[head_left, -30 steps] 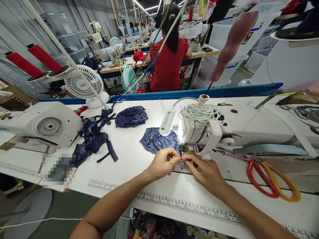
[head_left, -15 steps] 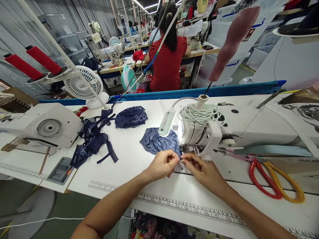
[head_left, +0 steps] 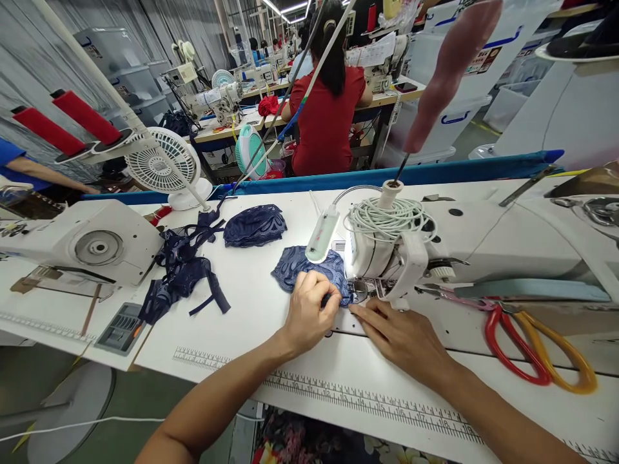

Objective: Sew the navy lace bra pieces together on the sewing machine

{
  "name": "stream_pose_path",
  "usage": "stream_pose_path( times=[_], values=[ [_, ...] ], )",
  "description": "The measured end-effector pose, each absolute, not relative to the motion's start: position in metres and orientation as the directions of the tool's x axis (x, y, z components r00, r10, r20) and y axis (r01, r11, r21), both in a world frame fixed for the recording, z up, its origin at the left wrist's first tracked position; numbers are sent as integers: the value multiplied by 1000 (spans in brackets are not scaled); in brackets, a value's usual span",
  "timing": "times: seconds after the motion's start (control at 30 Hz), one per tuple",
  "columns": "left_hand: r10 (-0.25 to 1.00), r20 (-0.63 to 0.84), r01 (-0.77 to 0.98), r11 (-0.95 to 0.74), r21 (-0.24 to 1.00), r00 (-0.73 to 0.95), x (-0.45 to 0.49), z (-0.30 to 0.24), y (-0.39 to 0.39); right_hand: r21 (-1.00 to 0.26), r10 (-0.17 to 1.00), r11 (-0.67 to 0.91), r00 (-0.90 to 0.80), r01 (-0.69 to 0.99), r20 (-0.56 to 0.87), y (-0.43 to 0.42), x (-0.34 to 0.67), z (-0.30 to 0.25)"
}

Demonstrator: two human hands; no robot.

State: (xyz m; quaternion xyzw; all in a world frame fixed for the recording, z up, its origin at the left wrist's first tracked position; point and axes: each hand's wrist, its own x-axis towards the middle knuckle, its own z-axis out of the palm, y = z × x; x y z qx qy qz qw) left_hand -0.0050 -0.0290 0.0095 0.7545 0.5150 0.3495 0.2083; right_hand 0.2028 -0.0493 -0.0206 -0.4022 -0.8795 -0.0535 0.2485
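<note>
A blue lace cup-shaped piece (head_left: 289,263) lies on the white table, its right end at the presser foot of the sewing machine (head_left: 370,258). My left hand (head_left: 309,312) is closed in a pinch on the lace's near edge, left of the foot. My right hand (head_left: 406,332) rests just in front of the foot, fingers stretched out flat, fingertips touching the lace's corner. Its far fingers are partly hidden by the machine. A small lamp (head_left: 323,237) hangs over the lace and covers part of it.
Dark navy lace pieces (head_left: 255,225) and a strappy navy pile (head_left: 181,277) lie to the left. Scissors (head_left: 515,341) with red and yellow handles lie at right. A second machine (head_left: 82,241), a fan (head_left: 162,161) and a calculator (head_left: 120,327) stand left. A person in red (head_left: 324,122) sits beyond.
My hands have parted: the left moved up and left onto the lace, the right flattened out by the presser foot. A blue sleeve and arm have appeared at the far left.
</note>
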Motion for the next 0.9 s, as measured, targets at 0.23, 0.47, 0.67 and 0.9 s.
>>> stream_pose_path(
  times=[0.23, 0.47, 0.67, 0.9],
  values=[
    [906, 248, 709, -422, 565, 342, 7, 2, -16, -21, 599, 713, -592, 701, 539, -51, 200, -25],
    [952, 142, 712, -297, 637, 271, 8, -13, -14, -1, 567, 712, -574, 702, 590, -50, 202, -24],
    [954, 145, 692, -291, 661, 263, 8, -14, -13, -149, 657, 632, -424, 760, 624, -49, 204, -34],
    [952, 149, 692, -297, 657, 267, 8, -15, -12, -130, 674, 610, -426, 782, 604, -48, 205, -34]
  ],
)
